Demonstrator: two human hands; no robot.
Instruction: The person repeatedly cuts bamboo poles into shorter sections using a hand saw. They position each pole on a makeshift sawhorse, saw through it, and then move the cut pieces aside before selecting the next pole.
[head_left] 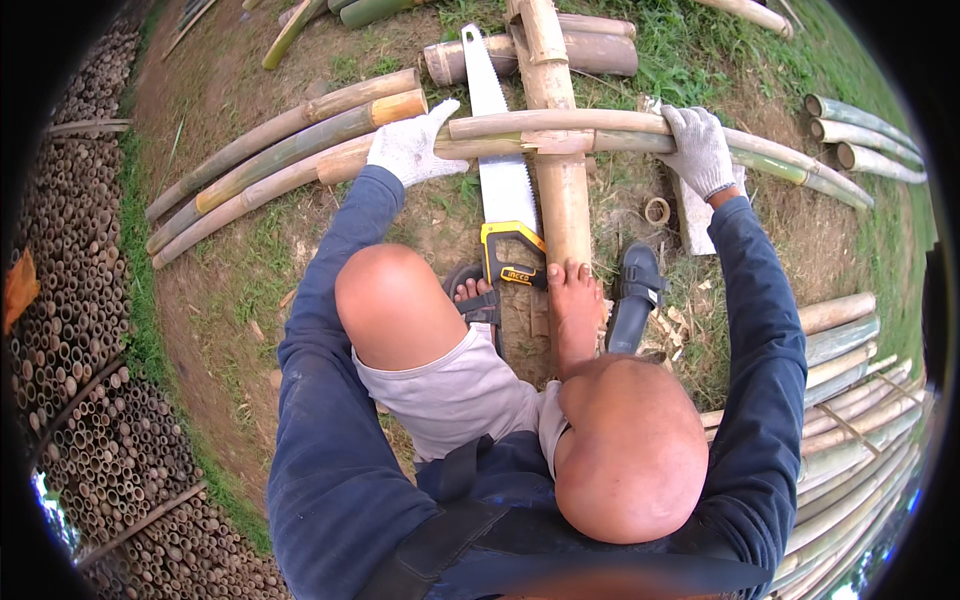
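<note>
Two bamboo poles lie crosswise over a thick bamboo log: an upper pole and a lower, greener pole. My right hand, in a white knit glove, is closed around both poles right of the log. On the left, my gloved left hand rests against the lower pole, thumb and fingers spread apart. A handsaw with a yellow and black handle lies left of the log, its blade passing beneath the poles. My bare right foot presses on the log's near end.
More bamboo poles extend left of my left hand. Behind the saw lies a thick bamboo piece. An empty sandal, a bamboo ring and a pale block sit at right. Stacked bamboo fills the far left.
</note>
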